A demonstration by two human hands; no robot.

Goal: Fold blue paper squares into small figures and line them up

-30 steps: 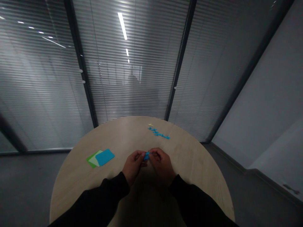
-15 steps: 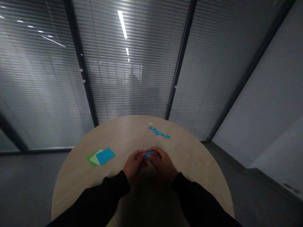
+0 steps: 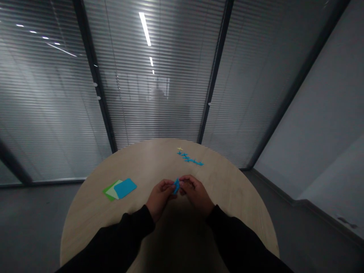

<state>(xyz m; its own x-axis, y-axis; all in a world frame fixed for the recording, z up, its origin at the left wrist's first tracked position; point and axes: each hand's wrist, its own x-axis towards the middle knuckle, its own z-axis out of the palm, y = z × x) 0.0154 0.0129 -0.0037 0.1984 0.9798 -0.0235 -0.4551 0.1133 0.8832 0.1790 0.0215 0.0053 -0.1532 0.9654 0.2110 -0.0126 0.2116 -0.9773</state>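
Note:
Over the middle of a round light wooden table (image 3: 93, 223), my left hand (image 3: 160, 198) and my right hand (image 3: 196, 194) meet, fingers curled. Both pinch a small blue folded paper piece (image 3: 176, 186) between their fingertips. Both sleeves are black. Further back on the table lies a row of several small blue folded paper shapes (image 3: 190, 159), with a pale yellow one (image 3: 179, 148) at its far end. To the left lies a stack of paper sheets: blue (image 3: 125, 188) on top, then pale, then green (image 3: 108, 191).
Glass partitions with closed blinds (image 3: 153, 76) and dark frames stand behind the table. A grey wall (image 3: 327, 113) runs along the right, with dark floor (image 3: 298, 235) around the table.
The blue paper piece has turned between my fingertips and now stands more upright. My hands have stayed at the same spot; the view has shifted slightly.

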